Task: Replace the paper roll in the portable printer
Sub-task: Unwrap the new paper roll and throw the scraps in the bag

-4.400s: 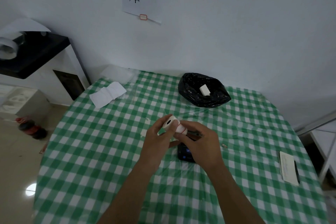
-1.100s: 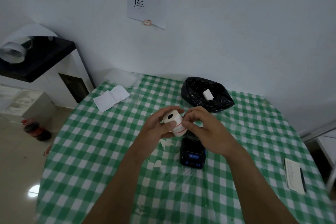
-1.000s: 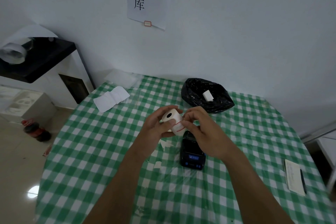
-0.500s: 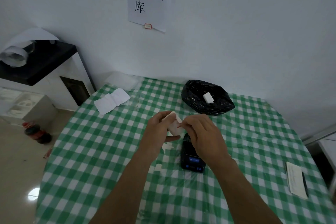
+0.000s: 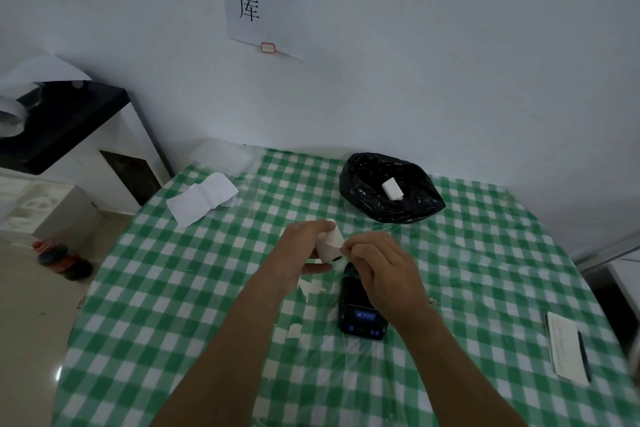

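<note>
A white paper roll (image 5: 330,244) is held above the green checked table (image 5: 173,288) by my left hand (image 5: 304,250), fingers wrapped round it, its dark core hole tilted down toward me. My right hand (image 5: 381,274) pinches the roll's loose edge at thumb and forefinger. Just below and behind my right hand lies the black portable printer (image 5: 362,317) with a lit blue screen; its far end is hidden by my hand. Small white paper scraps (image 5: 311,288) lie on the cloth left of the printer.
A black plastic bag (image 5: 391,191) holding a small white block (image 5: 393,188) sits at the table's far side. A folded white paper (image 5: 201,198) lies at far left. A notepad with a pen (image 5: 568,347) lies at right. A dark cabinet (image 5: 62,121) stands left of the table.
The roll has turned in my left hand: its core hole faced up and toward me before, now it points down. My right fingers have pulled away slightly with the paper's edge.
</note>
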